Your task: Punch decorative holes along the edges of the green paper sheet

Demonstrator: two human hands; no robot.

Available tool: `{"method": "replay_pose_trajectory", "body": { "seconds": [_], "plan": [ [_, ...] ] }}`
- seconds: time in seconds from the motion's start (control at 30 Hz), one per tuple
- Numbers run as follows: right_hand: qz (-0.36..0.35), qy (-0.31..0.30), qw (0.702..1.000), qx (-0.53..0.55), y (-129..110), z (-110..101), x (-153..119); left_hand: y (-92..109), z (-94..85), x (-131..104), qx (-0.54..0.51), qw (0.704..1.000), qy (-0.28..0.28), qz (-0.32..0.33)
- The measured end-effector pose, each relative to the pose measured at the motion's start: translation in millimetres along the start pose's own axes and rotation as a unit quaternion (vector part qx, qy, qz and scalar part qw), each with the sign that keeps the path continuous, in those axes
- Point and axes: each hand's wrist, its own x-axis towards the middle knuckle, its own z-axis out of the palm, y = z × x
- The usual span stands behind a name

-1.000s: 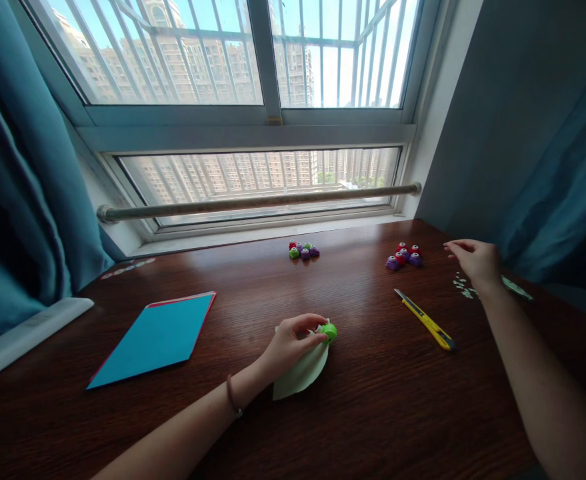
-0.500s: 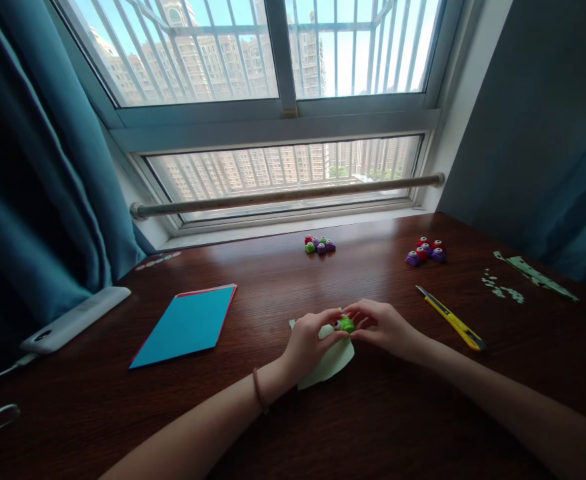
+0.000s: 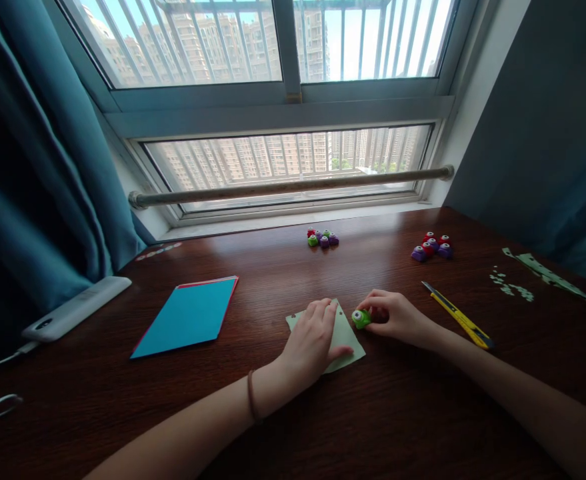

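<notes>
My left hand lies flat on a sheet of pale green paper, fingers stretched out and thumb apart. Small dark cut-outs show near the paper's left and top corners; the rest of that side is under the hand. Just off the paper's right edge, my right hand pinches a small green craft punch between thumb and fingers. The punch is turned so that its dark patterned face shows.
Colourful punches cluster at the back, with red and purple ones further right. A yellow utility knife, blade out, lies near paper bits and a green strip. Blue sheets and a white power bank are left.
The green punch has come away from the paper, moving right in my right hand. My left hand has let go of it and now rests flat on the paper, which lies flatter.
</notes>
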Motion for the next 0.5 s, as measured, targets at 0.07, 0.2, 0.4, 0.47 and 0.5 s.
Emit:
{"method": "replay_pose_trajectory", "body": {
  "seconds": [0.07, 0.2, 0.4, 0.47, 0.5],
  "plan": [
    [-0.002, -0.001, 1.000, -0.008, 1.1, 0.8, -0.1, 2.8, -0.5, -2.5, 0.042, 0.998, -0.013, -0.037],
    [-0.007, 0.002, 1.000, -0.020, 2.7, 5.9, -1.4, 4.5, 2.0, -6.0, 0.055, 0.997, -0.043, -0.037],
    [0.008, 0.028, 0.999, -0.019, 9.0, 8.1, 0.0, -10.4, 2.6, 1.0, 0.015, 0.998, 0.000, -0.068],
    [0.019, 0.039, 0.999, -0.012, 9.8, 8.2, 0.3, -19.7, 1.6, 6.4, -0.002, 0.995, 0.012, -0.100],
    [0.025, 0.045, 0.999, -0.008, 9.7, 8.5, 0.3, -24.2, 1.1, 9.0, -0.018, 0.993, 0.007, -0.117]
  ]
}}
